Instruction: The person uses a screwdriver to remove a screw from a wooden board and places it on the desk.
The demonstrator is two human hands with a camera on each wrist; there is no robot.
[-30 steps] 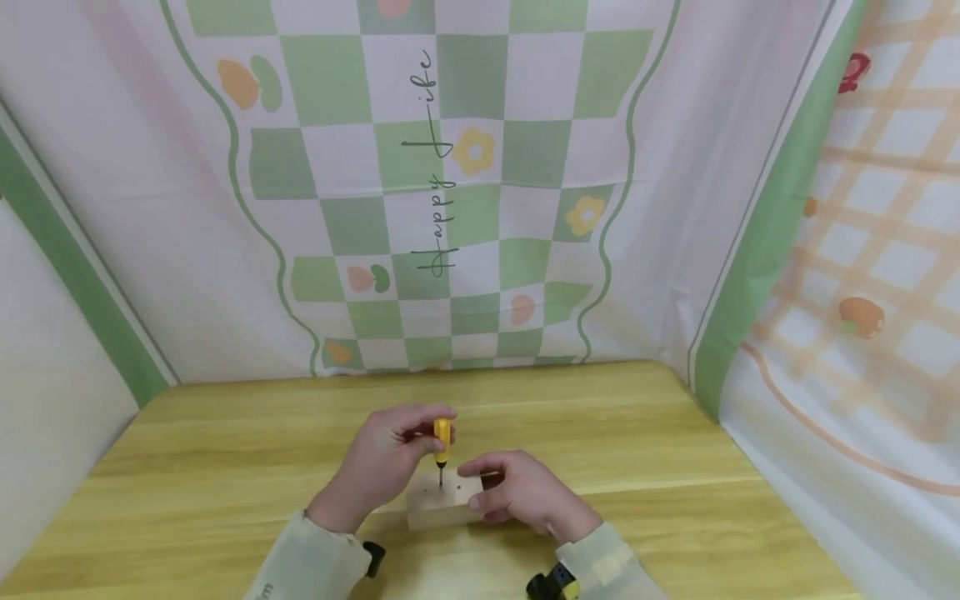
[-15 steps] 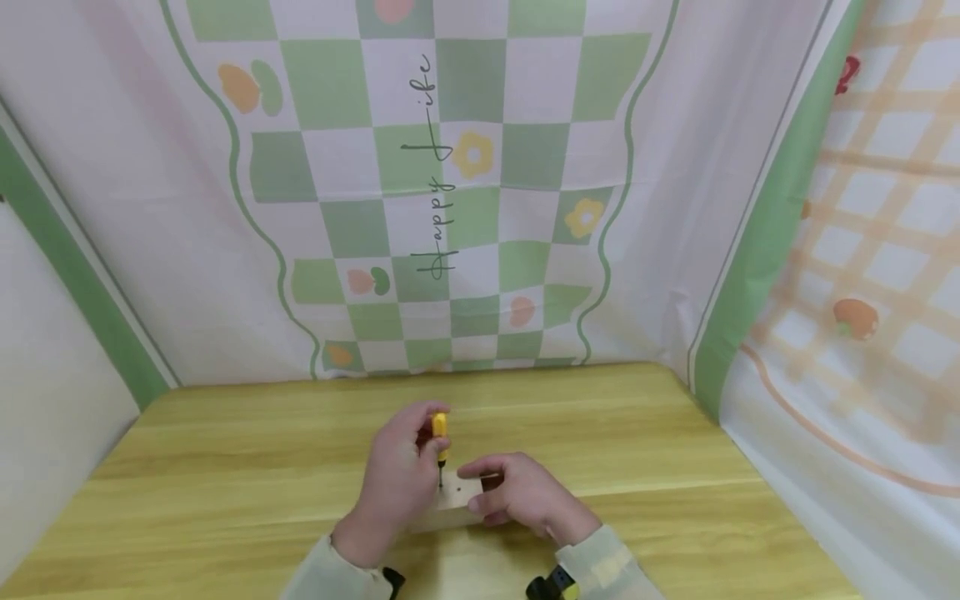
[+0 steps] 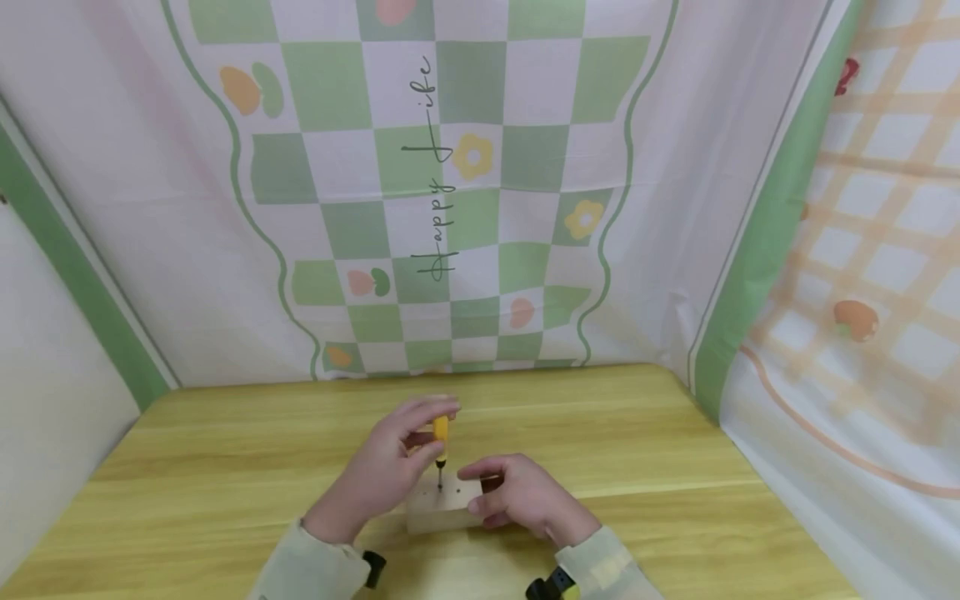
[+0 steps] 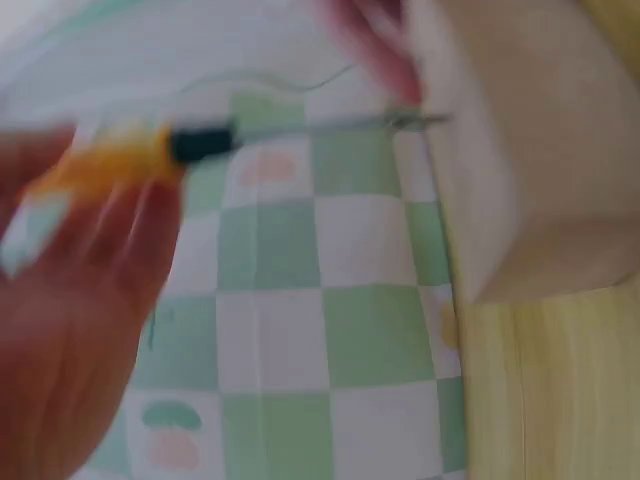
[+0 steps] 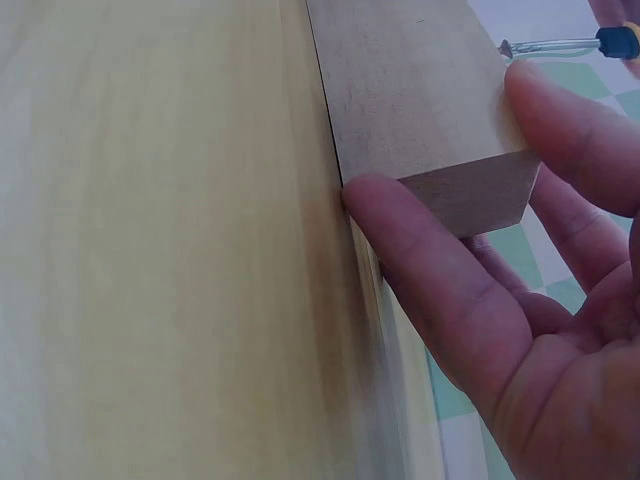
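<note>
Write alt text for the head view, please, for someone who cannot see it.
A person's left hand holds a yellow screwdriver upright, its tip pointing down at a pale wooden block, while the right hand grips the block's right end. The block sits on a wooden table before a green-and-white checked cloth reading "Happy Life".

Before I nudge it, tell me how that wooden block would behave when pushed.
The wooden block should stay stiff, since it looks thick and solid. Its flat faces and square edges suggest it would slide rather than roll. Lying longer than it is high, it seems unlikely to tip endwise.
</note>
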